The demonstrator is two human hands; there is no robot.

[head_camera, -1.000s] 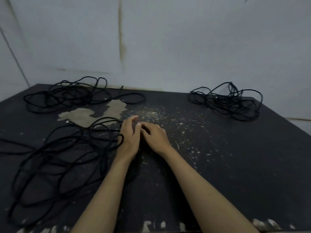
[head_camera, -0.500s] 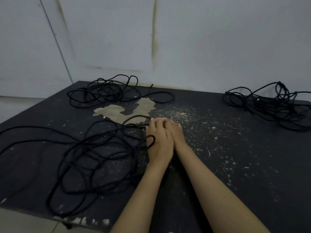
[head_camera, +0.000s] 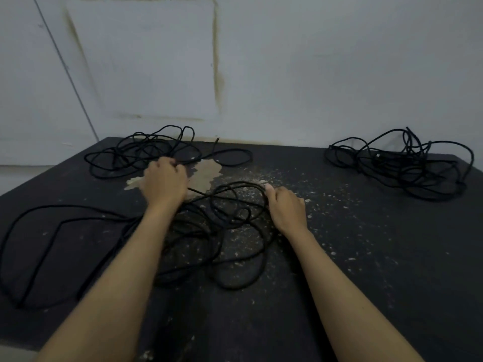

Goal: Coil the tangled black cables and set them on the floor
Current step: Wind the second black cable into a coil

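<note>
- Tangled black cable in loose loops lies on the dark, paint-flecked bench, between the two forearms and trailing off to the left edge.
- Left hand sits at the far side of this tangle, its grip curled, fingers closed round a black strand.
- Right hand rests at the tangle's right edge, grip curled against the outer loop.
- Second black cable heap lies far left, third black cable heap far right, near the pale wall.
</note>
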